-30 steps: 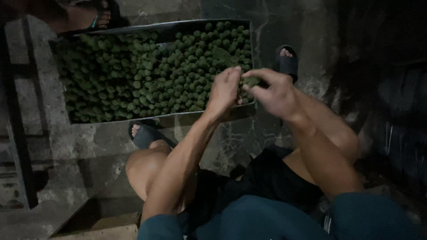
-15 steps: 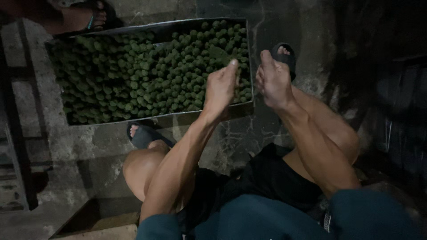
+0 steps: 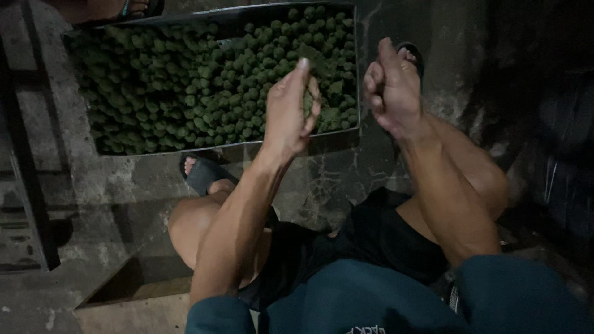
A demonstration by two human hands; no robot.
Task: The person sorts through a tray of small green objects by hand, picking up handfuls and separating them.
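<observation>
Left grip: the left hand [image 3: 289,108], raised at centre frame, curls its fingers loosely around a small green clump [image 3: 307,102]; thumb and fingertips pinch it, palm turned to the right.
Right grip: the right hand [image 3: 391,86], just right of the left one and apart from it, is clenched into a loose fist; whether anything sits inside cannot be told.
Green clump: held above the lower right corner of the tray, its shape hard to make out in the dim light.
Container: a wide shallow tray [image 3: 185,150] with a thin pale rim fills the upper left and centre of the frame, lying on the floor.
Contents: small round green fruits [image 3: 185,93] packed in a heaped layer almost to the rim, with a few leafy bits near the right side.
Edges and room: the tray's near rim runs just below the left hand; bare cracked concrete floor [image 3: 111,198] lies open between the tray and the knees, and a dark beam [image 3: 28,179] bounds the left side.
Feet: a dark sandal [image 3: 203,173] touches the tray's near edge; the other foot sits behind the right hand.
Hidden or cut off: the tray's top edge and another person's foot [image 3: 127,7] are cropped at the top; the right of the frame is too dark to read.
</observation>
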